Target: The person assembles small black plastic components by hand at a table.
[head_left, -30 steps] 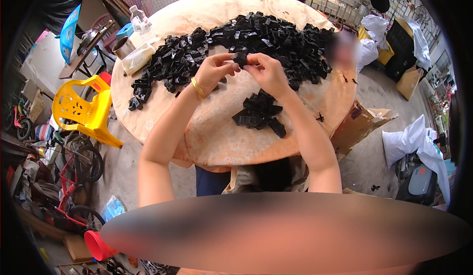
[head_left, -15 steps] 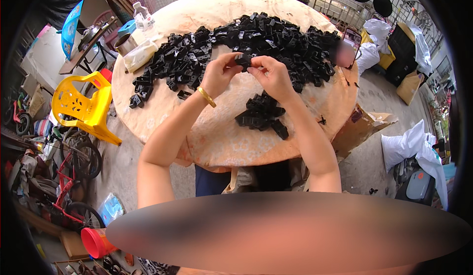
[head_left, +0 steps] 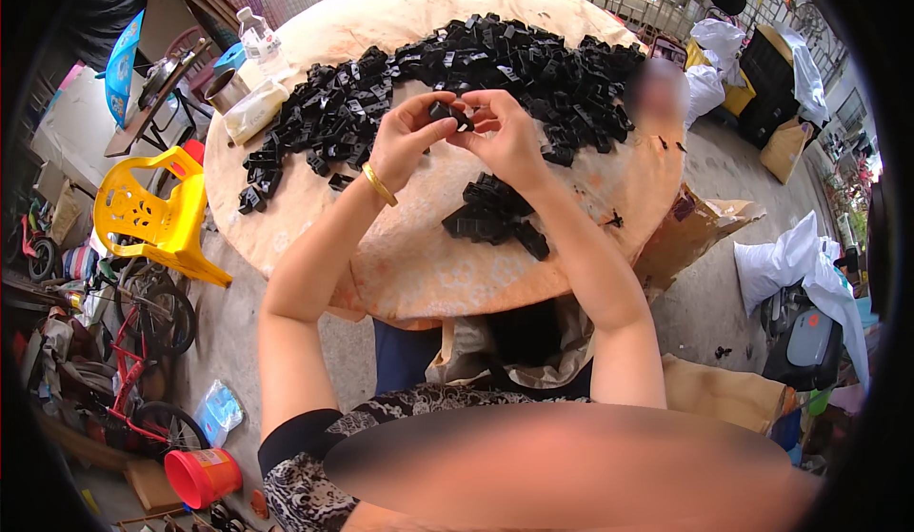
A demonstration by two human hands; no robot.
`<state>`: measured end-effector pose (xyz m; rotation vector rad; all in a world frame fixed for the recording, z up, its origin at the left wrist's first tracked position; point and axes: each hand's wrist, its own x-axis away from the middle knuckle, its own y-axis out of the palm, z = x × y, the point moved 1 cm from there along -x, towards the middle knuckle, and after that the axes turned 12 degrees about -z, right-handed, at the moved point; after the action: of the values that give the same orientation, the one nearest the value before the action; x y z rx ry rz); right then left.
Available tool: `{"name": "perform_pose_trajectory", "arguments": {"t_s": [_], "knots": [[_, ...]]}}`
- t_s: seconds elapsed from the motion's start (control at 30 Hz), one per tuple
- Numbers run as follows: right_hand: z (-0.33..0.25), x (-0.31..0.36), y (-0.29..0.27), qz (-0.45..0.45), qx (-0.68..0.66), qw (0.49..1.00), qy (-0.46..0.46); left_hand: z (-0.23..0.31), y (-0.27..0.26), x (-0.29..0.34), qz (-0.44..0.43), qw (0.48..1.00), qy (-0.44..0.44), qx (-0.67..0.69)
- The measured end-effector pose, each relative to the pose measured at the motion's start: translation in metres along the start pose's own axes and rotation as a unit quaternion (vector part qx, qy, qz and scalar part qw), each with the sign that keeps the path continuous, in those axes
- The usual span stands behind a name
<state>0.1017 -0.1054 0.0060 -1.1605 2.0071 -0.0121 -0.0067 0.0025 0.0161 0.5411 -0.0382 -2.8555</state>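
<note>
The black piece between the two hands is partly covered by the fingers, so its full shape is hard to make out. A blurred patch hides what is at the right edge of the table, and another blur covers the person's body at the bottom.

Both forearms reach over the near edge of the table, elbows bent outward, and the hands meet above its middle. The left hand pinches the piece between thumb and curled fingers; the right hand grips its other end with bent fingertips, but I cannot tell exactly which ones touch.

The round table wears a pale orange, wrinkled cloth with faint flower print. Similar black pieces, angular and plastic-looking, form a wide heap toward the far edge. A smaller pile lies nearer the near edge, just beside the right forearm. A smooth, gold-coloured bracelet circles the left wrist.
</note>
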Motion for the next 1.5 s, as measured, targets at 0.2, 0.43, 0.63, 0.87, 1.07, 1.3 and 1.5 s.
{"name": "perform_pose_trajectory", "arguments": {"t_s": [0.2,0.43,0.63,0.87,1.07,1.3,1.5], "knots": [[0.005,-0.001,-0.02,-0.15,-0.221,0.947,0.179,0.0,0.001,0.002,-0.033,0.999,-0.024,-0.007],[0.016,0.003,-0.097,-0.148,0.283,0.894,0.316,0.0,0.025,0.013,-0.17,0.904,-0.06,-0.387],[0.025,0.012,-0.104,-0.303,0.365,0.806,0.355,0.001,0.046,0.016,-0.289,0.886,0.004,-0.362],[0.03,0.007,-0.065,-0.393,0.211,0.865,0.23,-0.034,-0.032,-0.055,-0.044,0.822,-0.07,-0.563],[0.031,0.004,-0.066,-0.311,0.14,0.903,0.26,-0.061,-0.058,-0.105,-0.019,0.737,-0.097,-0.669],[0.045,0.005,-0.085,-0.149,0.443,0.816,0.342,-0.068,-0.044,-0.127,-0.095,0.724,-0.192,-0.656],[0.041,0.006,-0.072,-0.191,0.4,0.831,0.335,-0.061,-0.031,-0.094,-0.06,0.793,-0.126,-0.594]]}}
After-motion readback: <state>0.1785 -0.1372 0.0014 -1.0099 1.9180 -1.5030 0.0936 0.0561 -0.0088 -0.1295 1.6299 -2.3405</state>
